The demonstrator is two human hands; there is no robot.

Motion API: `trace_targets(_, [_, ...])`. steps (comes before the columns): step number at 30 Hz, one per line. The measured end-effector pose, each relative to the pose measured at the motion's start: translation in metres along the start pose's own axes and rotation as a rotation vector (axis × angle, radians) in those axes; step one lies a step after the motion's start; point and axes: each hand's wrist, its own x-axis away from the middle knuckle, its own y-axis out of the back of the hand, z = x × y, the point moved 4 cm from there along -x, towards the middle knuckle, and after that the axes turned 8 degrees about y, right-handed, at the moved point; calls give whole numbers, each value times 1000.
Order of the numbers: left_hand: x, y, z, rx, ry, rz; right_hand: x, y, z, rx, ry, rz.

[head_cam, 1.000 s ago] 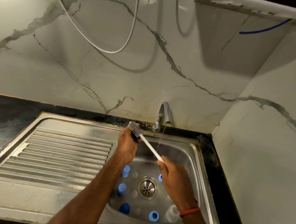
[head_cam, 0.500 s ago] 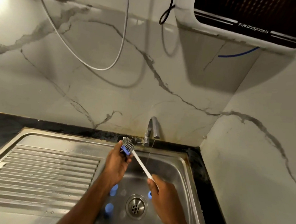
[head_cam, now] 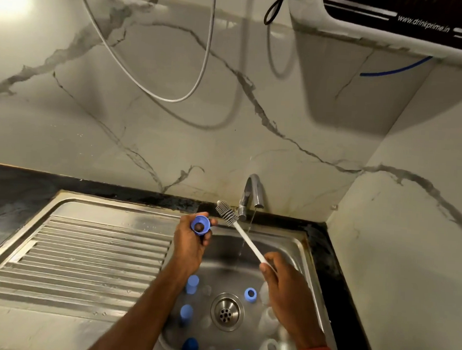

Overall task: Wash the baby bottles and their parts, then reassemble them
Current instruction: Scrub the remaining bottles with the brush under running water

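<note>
Dim, upper-left glare; soft focus, wide-angle edge bending

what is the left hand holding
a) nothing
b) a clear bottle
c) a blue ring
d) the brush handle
C: the left hand grips a blue ring with an open middle, held above the sink, while the right hand holds the handle of the white brush.
</note>
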Motion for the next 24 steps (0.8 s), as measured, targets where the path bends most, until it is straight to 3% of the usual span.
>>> trace_targets(6, [8,-13,6,-177,-194,-10,-6,-22,28,-33,58,48])
trace_targets(13, [12,1,-8,-174,-255,-119,3,-14,13,-164,61,110])
trace_targets(17, [19,-10,-5,-277,-307,-107,-10,-17,29,-80,85,89])
trace_targets(24, [13,0,-13,-264,-297,-90,1,-11,13,-216,31,178])
